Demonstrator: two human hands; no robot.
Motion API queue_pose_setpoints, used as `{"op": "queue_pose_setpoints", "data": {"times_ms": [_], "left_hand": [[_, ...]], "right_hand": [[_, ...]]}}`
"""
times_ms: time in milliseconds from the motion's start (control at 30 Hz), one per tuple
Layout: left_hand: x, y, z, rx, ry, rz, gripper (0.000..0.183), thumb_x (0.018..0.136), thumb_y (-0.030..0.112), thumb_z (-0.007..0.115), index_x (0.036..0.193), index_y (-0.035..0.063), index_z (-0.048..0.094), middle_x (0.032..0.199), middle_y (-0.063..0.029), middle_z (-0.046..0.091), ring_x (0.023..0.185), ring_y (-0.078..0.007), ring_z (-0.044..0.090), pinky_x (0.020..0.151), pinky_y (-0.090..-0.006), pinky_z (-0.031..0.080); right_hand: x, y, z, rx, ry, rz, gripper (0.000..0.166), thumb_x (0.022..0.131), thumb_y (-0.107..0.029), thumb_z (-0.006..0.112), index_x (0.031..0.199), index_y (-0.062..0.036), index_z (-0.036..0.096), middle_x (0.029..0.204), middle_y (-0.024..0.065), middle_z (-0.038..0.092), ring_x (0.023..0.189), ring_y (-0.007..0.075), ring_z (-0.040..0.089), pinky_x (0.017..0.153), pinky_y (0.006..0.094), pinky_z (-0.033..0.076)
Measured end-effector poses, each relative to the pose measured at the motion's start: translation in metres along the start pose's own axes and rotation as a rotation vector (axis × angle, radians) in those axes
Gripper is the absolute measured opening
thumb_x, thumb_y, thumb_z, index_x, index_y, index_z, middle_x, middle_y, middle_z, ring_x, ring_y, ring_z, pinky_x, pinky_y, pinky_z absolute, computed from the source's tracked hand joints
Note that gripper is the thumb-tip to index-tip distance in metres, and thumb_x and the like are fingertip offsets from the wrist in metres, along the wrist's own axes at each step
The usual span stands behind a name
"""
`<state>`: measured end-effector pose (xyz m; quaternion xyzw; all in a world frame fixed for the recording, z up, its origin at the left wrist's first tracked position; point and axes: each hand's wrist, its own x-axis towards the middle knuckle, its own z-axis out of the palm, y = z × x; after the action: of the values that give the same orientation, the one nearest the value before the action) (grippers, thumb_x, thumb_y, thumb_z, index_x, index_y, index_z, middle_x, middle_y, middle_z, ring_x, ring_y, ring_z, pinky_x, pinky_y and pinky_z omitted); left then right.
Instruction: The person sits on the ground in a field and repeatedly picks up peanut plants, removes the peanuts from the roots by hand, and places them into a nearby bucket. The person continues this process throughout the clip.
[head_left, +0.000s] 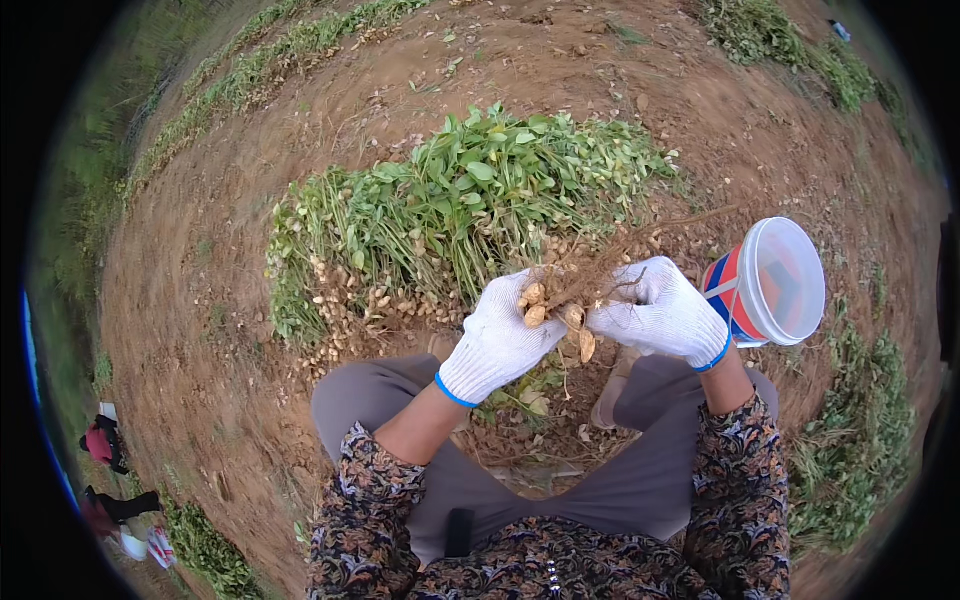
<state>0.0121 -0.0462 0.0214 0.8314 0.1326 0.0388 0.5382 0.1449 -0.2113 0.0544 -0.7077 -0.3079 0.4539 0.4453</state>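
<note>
My left hand, in a white knit glove with a blue cuff, grips the root end of an uprooted peanut plant. My right hand, gloved alike, is closed about the same tangle of brown roots. Several tan peanut pods hang from the roots between my hands. Part of the plant is hidden by my fingers. Beyond my hands lies a heap of pulled peanut plants, leaves pointing away from me. Clusters of pods show along its near side.
Right of my right hand, a tilted plastic bucket with a white rim and coloured side stands on brown soil. More plants lie at the right. Two people are far off at the left rim. My bent knees flank the work.
</note>
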Motion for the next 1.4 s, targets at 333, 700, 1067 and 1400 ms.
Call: {"op": "queue_pose_setpoints", "data": {"times_ms": [333, 700, 1067, 1400], "left_hand": [[0.016, -0.015, -0.017, -0.431, 0.224, -0.421, 0.022, 0.082, 0.007, 0.07, 0.101, 0.0006, 0.061, 0.089, -0.0076, 0.066, 0.072, -0.014, 0.063, 0.057, -0.0268, 0.053], [0.018, -0.024, -0.018, 0.248, 0.308, -0.23, 0.085, 0.07, 0.04, 0.078, 0.137, 0.0052, 0.039, 0.123, -0.0194, 0.059, 0.107, -0.0332, 0.062, 0.092, -0.0402, 0.05], [0.017, -0.013, -0.009, 0.283, 0.165, -0.115, 0.078, 0.073, 0.029, 0.075, 0.138, 0.006, 0.039, 0.122, -0.0218, 0.058, 0.107, -0.0376, 0.061, 0.09, -0.043, 0.05], [0.017, 0.009, -0.012, 0.535, 0.138, -0.165, 0.068, 0.072, 0.039, 0.077, 0.124, 0.0026, 0.055, 0.105, -0.0171, 0.066, 0.096, -0.0317, 0.067, 0.081, -0.0393, 0.054]], "right_hand": [[-0.016, -0.005, 0.017, 0.075, 0.177, -0.327, 0.018, 0.077, -0.018, 0.07, 0.079, -0.0008, 0.071, 0.061, 0.0043, 0.062, 0.051, 0.0092, 0.055, 0.049, 0.0255, 0.044], [-0.001, 0.0, 0.029, 0.678, 0.068, -0.193, 0.033, 0.094, -0.028, 0.059, 0.108, 0.002, 0.061, 0.086, 0.0091, 0.067, 0.05, 0.0083, 0.056, 0.038, 0.0165, 0.04], [0.019, 0.011, 0.045, -0.154, 0.385, -0.146, 0.034, 0.089, -0.033, 0.066, 0.109, -0.0054, 0.065, 0.089, 0.011, 0.07, 0.078, 0.0221, 0.067, 0.072, 0.0322, 0.053], [0.018, 0.009, 0.043, -0.491, 0.425, -0.236, 0.034, 0.086, -0.036, 0.066, 0.101, -0.006, 0.066, 0.085, 0.0127, 0.068, 0.073, 0.0281, 0.068, 0.066, 0.036, 0.053]]}}
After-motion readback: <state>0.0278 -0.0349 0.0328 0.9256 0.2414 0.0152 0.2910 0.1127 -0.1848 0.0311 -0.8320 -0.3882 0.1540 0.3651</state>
